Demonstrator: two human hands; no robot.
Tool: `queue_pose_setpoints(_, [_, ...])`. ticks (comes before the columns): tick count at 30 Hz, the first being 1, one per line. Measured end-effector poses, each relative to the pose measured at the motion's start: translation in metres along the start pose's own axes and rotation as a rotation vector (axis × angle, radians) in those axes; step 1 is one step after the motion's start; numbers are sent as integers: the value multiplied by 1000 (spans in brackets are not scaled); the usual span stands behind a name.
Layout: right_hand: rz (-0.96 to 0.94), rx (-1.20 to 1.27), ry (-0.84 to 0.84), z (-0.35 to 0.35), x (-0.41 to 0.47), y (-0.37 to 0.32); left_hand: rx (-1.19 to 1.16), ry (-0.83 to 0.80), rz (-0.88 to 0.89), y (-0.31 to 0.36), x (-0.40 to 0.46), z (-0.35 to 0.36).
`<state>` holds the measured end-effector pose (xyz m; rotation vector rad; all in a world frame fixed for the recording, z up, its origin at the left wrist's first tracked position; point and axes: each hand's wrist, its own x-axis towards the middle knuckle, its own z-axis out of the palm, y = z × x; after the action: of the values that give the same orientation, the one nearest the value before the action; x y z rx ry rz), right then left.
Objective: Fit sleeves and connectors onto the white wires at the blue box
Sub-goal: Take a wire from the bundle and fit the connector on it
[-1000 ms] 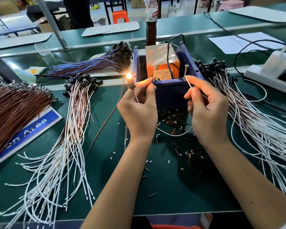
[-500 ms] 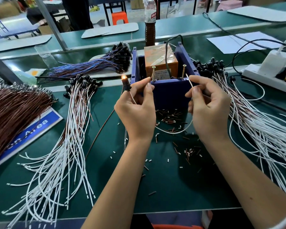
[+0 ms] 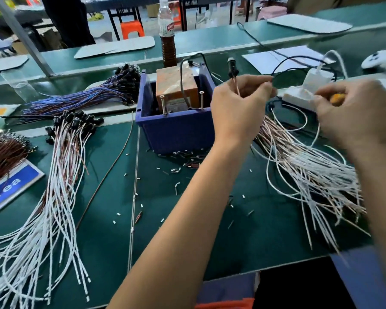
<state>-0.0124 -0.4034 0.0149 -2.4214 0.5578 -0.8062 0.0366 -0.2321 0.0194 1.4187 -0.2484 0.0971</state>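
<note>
Left hand [image 3: 239, 108] pinched on black connector [image 3: 232, 71] lead right of blue box [image 3: 176, 128], blurred right hand [image 3: 352, 112] grip unclear over white wires [image 3: 310, 166]; steady both before threading

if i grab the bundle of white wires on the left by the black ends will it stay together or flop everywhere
Likely floppy: the white wires lie in loose curves and fan out toward their free ends on the green mat. They look thin, so probably light. Nothing visible binds them, so strands would probably sag and slip apart; only the black ends sit clustered.
</note>
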Motion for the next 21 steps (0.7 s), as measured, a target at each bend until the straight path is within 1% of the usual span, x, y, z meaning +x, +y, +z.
queue_pose_setpoints(1, [-9, -83, 38, -8, 3, 2, -3, -41, -74, -1, 5, 11])
queue_pose_setpoints(2, [-41, -108, 82, -15, 3, 0, -19, -76, -147, -1, 9, 19])
queue_pose_setpoints(4, [-206, -77, 180, -23, 0, -5, -85, -127, -262, -2, 17, 34])
queue_pose_setpoints(5, [-316, -68, 182, -23, -1, -8, -117, -131, -304, -2, 22, 40])
queue_pose_setpoints(6, [-407, -56, 123, -22, -3, -10, -145, -121, -340, -2, 26, 46])
queue_pose_setpoints(7, [-462, -31, 18, -19, -4, -12, -172, -107, -375, 0, 30, 50])
queue_pose_setpoints(8, [-478, 1, -97, -15, -6, -14, -204, -88, -416, 1, 34, 53])
queue_pose_setpoints(9, [-474, 42, -188, -12, -8, -14, -245, -77, -459, 3, 37, 55])
queue_pose_setpoints(10, [-463, 87, -245, -9, -9, -14, -296, -76, -497, 4, 39, 56])
queue_pose_setpoints(12, [-417, 126, -299, -6, -10, -13, -388, -67, -548, 5, 40, 56])
queue_pose_setpoints(15, [-330, 37, -403, -2, -10, -7, -522, -71, -575, 5, 42, 56])
queue_pose_setpoints(17, [-322, -98, -395, -2, -10, -3, -585, -94, -585, 5, 43, 56])
queue_pose_setpoints(18, [-321, -126, -377, -5, -10, -3, -623, -99, -588, 6, 44, 56])
queue_pose_setpoints(21, [-311, 3, -386, -23, -10, -8, -754, -94, -582, 12, 51, 55])
